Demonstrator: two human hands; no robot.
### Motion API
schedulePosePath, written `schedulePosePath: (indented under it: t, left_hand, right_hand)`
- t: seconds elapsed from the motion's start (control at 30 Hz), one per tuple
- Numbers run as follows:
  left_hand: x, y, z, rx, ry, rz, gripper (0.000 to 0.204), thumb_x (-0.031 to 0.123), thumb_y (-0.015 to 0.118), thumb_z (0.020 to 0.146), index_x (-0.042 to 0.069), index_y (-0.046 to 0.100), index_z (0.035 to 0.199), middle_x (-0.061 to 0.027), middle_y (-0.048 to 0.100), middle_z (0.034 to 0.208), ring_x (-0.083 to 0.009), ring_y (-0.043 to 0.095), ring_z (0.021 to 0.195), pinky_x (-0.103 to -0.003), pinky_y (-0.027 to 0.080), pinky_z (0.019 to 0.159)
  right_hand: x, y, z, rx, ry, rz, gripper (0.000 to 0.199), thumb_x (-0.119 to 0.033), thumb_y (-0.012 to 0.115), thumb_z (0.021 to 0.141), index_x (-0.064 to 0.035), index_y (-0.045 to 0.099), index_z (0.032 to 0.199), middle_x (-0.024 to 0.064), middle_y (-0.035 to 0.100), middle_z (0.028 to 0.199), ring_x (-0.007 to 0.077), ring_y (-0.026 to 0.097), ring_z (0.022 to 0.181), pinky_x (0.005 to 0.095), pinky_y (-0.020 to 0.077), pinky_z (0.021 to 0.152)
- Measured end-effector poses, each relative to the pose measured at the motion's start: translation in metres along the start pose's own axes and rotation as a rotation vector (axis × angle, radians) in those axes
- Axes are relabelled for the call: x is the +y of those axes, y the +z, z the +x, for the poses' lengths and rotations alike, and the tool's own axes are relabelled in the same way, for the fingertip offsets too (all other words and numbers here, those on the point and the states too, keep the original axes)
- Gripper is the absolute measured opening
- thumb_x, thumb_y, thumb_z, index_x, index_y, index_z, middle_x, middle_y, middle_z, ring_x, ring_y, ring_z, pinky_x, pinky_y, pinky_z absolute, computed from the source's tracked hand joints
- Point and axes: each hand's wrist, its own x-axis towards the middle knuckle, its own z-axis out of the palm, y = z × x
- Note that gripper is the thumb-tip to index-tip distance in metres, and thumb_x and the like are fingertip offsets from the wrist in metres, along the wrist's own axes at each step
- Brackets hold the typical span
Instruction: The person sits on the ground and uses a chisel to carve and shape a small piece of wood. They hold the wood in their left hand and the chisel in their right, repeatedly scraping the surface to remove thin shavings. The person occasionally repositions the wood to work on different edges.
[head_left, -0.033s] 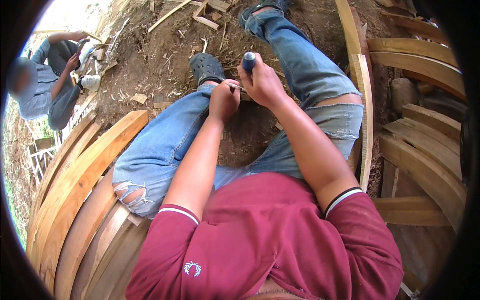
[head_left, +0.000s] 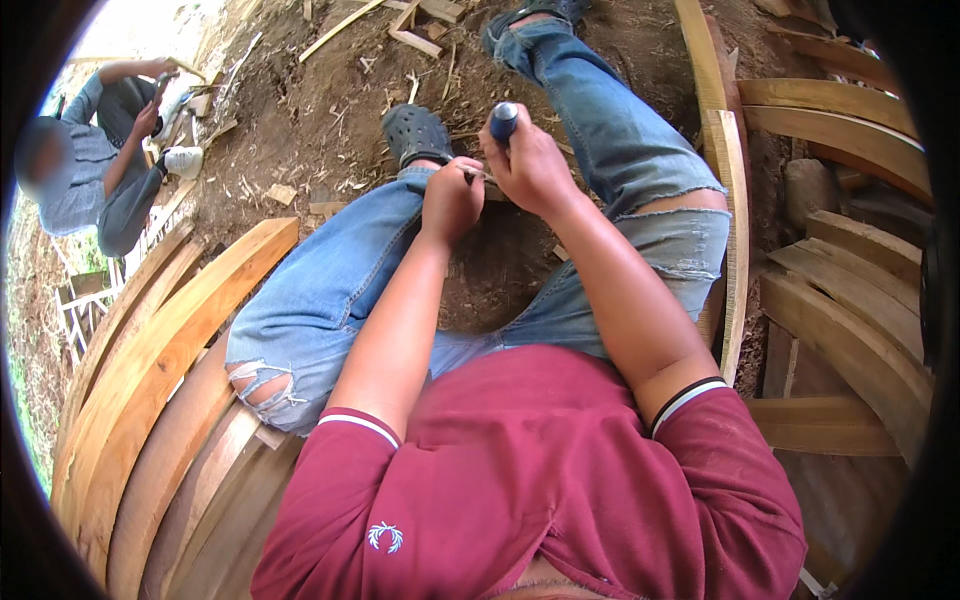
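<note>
Between my spread knees, both hands meet above the dirt. My right hand (head_left: pixel 533 170) is closed round a hand tool with a dark blue handle (head_left: pixel 503 122), its pale grey butt end turned up toward me. The working end is hidden below the fist, so its kind does not show. Close beside it on the left, my left hand (head_left: pixel 453 203) is closed, thumb and fingers pinched together. A thin, pale sliver with a dark spot shows at those fingertips, too small to name.
Curved wooden pieces (head_left: pixel 170 350) stand stacked at my left, and more curved boards (head_left: pixel 840 300) lie on the right. A long plank (head_left: pixel 727 230) runs along my right leg. Wood scraps (head_left: pixel 415 43) litter the dirt ahead. At far left another person (head_left: pixel 80 185) sits holding something.
</note>
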Motion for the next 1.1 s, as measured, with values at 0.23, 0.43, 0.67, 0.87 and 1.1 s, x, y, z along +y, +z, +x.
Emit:
schedulePosePath:
  t: [0.23, 0.43, 0.67, 0.87, 1.1]
  left_hand:
    - [0.006, 0.002, 0.001, -0.022, -0.018, 0.001, 0.011, 0.007, 0.065, 0.087, 0.001, 0.068, 0.095, -0.0207, 0.071, 0.089, -0.0377, 0.069, 0.086, -0.041, 0.055, 0.077]
    - [0.004, 0.001, -0.001, -0.010, -0.080, -0.035, 0.009, 0.006, 0.065, 0.086, 0.001, 0.068, 0.093, -0.0205, 0.071, 0.090, -0.0368, 0.070, 0.086, -0.041, 0.056, 0.076]
    - [0.025, -0.004, 0.003, -0.040, -0.053, -0.006, 0.007, 0.005, 0.065, 0.085, 0.001, 0.069, 0.090, -0.0185, 0.071, 0.090, -0.0361, 0.070, 0.084, -0.041, 0.055, 0.075]
    - [0.014, -0.005, 0.000, -0.043, -0.058, 0.020, 0.010, 0.010, 0.065, 0.086, 0.002, 0.067, 0.092, -0.0213, 0.070, 0.087, -0.0384, 0.069, 0.086, -0.043, 0.055, 0.075]
    - [0.008, 0.005, -0.004, -0.011, -0.083, 0.015, 0.019, 0.005, 0.069, 0.083, 0.007, 0.065, 0.101, -0.0184, 0.069, 0.085, -0.0354, 0.069, 0.081, -0.042, 0.052, 0.070]
  right_hand:
    - [-0.001, 0.001, -0.001, -0.076, 0.005, -0.018, 0.031, -0.023, 0.063, 0.095, -0.0033, 0.045, 0.111, 0.0267, 0.065, 0.088, 0.0495, 0.062, 0.084, 0.0547, 0.0478, 0.070]
    - [0.005, 0.005, 0.000, -0.057, 0.015, -0.018, 0.032, -0.024, 0.063, 0.095, -0.0038, 0.045, 0.112, 0.0262, 0.065, 0.085, 0.0492, 0.063, 0.082, 0.0551, 0.0481, 0.068]
    - [0.007, 0.008, -0.005, -0.003, -0.069, 0.039, 0.028, -0.022, 0.064, 0.095, -0.0028, 0.046, 0.106, 0.0263, 0.064, 0.080, 0.0495, 0.062, 0.078, 0.0553, 0.0473, 0.064]
    - [-0.007, -0.001, -0.005, -0.131, 0.046, -0.052, 0.031, -0.026, 0.060, 0.096, -0.0058, 0.046, 0.114, 0.0265, 0.066, 0.091, 0.0480, 0.063, 0.087, 0.0560, 0.0482, 0.074]
    - [0.015, 0.003, -0.006, -0.131, 0.163, -0.058, 0.032, -0.030, 0.060, 0.095, -0.0060, 0.047, 0.114, 0.0287, 0.065, 0.095, 0.0500, 0.061, 0.093, 0.0561, 0.0478, 0.077]
